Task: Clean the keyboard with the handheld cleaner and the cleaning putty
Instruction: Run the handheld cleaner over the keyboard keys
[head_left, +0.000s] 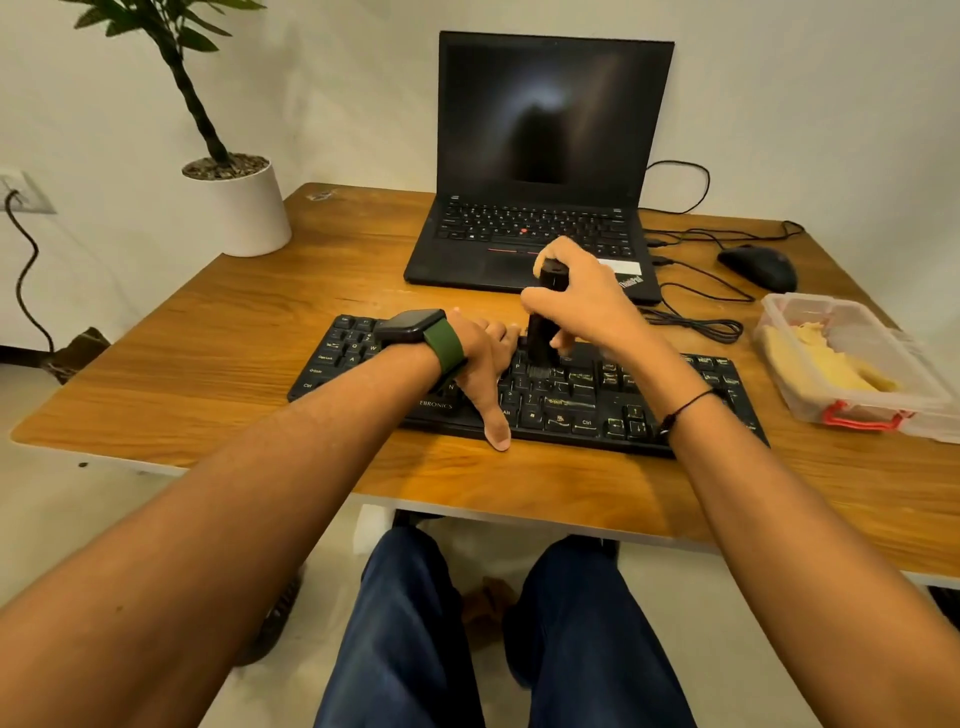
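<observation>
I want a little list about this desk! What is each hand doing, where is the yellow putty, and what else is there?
right hand: grips the handheld cleaner upright, brush end down on the keyboard
left hand: rests flat on the keyboard, fingers straight
cleaning putty: yellow, in the clear box to the right
behind the keyboard: open laptop, screen dark
also on the table: mouse, potted plant

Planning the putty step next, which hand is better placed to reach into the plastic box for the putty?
Right, probably. The plastic box with the yellow putty sits right of the keyboard, but the right hand must first put down the handheld cleaner. The left hand rests flat on the keys, farther away.
</observation>
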